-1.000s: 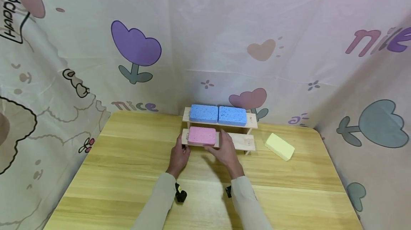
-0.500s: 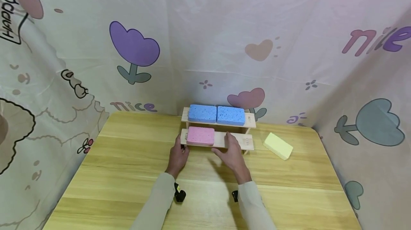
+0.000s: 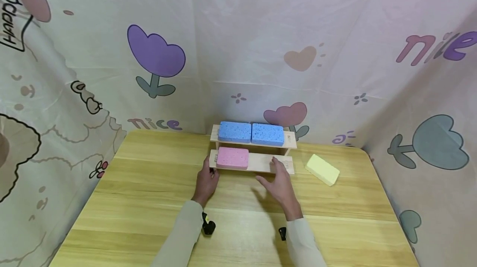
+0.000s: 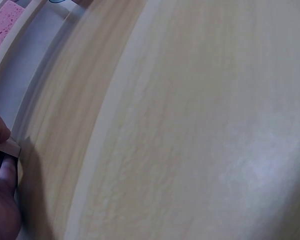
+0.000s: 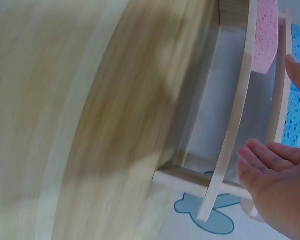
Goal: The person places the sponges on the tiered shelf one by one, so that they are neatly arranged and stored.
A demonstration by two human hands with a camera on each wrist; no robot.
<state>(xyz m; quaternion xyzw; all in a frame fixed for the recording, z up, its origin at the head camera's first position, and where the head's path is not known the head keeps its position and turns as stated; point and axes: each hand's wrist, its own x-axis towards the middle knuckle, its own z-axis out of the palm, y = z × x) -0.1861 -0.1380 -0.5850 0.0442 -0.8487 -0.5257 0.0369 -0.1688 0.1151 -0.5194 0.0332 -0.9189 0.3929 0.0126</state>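
A small two-step wooden rack (image 3: pixel 261 162) stands against the back of the table. On the left of its lower step lies a pink sponge (image 3: pixel 232 158). Two blue sponges, a left one (image 3: pixel 234 131) and a right one (image 3: pixel 267 134), sit side by side on the upper step. My left hand (image 3: pixel 206 183) grips the lower step's left end; in the left wrist view its fingers (image 4: pixel 8 171) curl round the wood. With fingers spread and nothing held, my right hand (image 3: pixel 282 188) is at the front of the lower step's right half, thumb apart from the forefinger.
A pale yellow sponge (image 3: pixel 322 169) lies on the wood-grain table (image 3: pixel 149 200), right of the rack. A printed cloth (image 3: pixel 238 43) with flowers and lettering hangs behind the rack and along both sides.
My right hand has come away from the pink sponge and slid right along the lower step. The left hand stays on the rack, and the sponges lie as before.
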